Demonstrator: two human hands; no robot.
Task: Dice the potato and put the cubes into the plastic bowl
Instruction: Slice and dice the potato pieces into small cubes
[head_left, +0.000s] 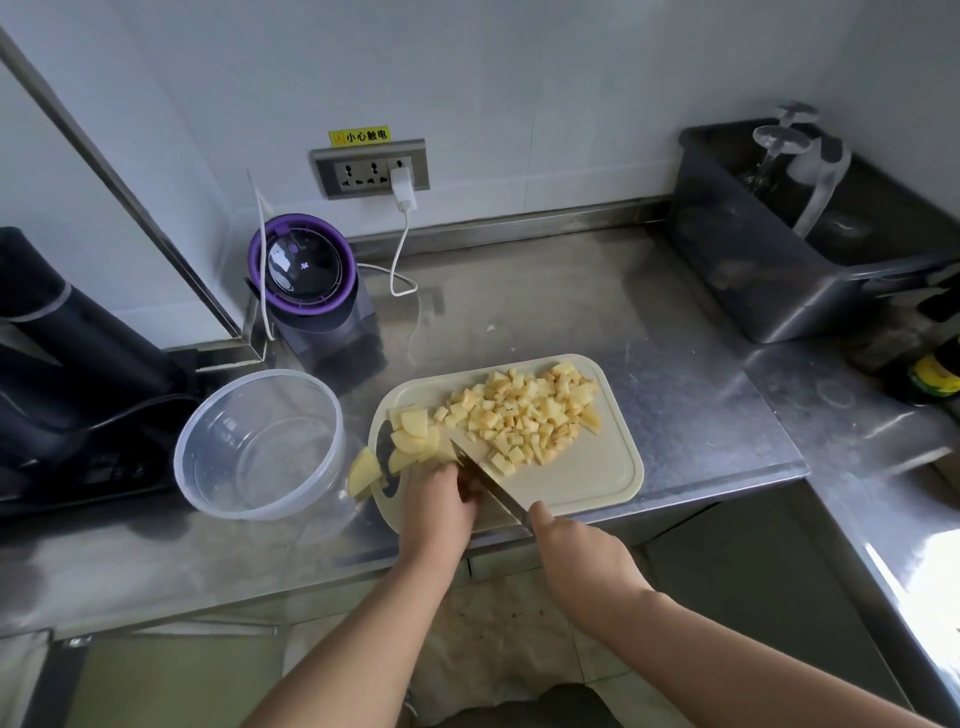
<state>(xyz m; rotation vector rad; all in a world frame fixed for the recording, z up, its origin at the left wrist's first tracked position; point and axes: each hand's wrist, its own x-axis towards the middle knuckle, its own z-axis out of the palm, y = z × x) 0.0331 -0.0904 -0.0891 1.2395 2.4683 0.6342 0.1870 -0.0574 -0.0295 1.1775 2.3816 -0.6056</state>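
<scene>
A cream cutting board (597, 478) lies on the steel counter with a heap of potato cubes (524, 410) on its far half. Larger potato chunks (413, 428) sit at the board's left end, and one chunk (362, 470) lies off the board beside the bowl. My left hand (439, 506) holds down a potato piece at the board's near left. My right hand (576, 551) grips the knife (488, 480), whose blade runs diagonally up-left, its tip next to my left fingers. The clear plastic bowl (332, 436) stands empty, left of the board.
A purple-rimmed appliance (306, 273) with a white cable plugged into the wall socket (371, 169) stands behind the bowl. A black kettle and base (67, 364) are at far left. A grey bin (769, 265) with glassware and bottles (935, 374) sit right.
</scene>
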